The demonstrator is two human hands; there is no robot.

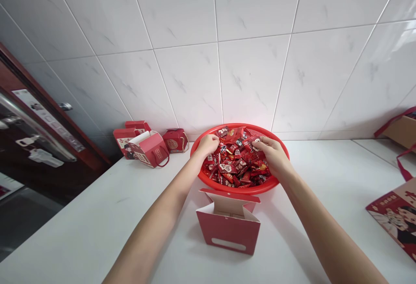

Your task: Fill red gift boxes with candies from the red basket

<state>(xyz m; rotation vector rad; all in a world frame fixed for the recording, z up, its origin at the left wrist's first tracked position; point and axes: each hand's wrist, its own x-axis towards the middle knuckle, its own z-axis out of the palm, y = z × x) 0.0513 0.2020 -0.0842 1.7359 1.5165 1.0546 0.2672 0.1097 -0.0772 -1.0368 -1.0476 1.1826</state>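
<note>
A red oval plastic basket [238,188] stands against the tiled wall, heaped with red-wrapped candies [238,162]. Over its left side, my left hand [209,144] is closed with the fingertips together; whatever it may hold is hidden. At the right side my right hand [274,154] pinches a red candy packet [251,145] between thumb and fingers, above the pile. Directly in front of the basket, between my forearms, a red paper box [227,230] sits upright with its top flaps spread and its pale inside showing.
Several red gift boxes [151,147] with handles stand at the back left of the white counter [130,214]. A printed red box [394,214] lies at the right edge, with a brown carton [398,132] behind it. A dark red door [42,119] with a metal handle is at left.
</note>
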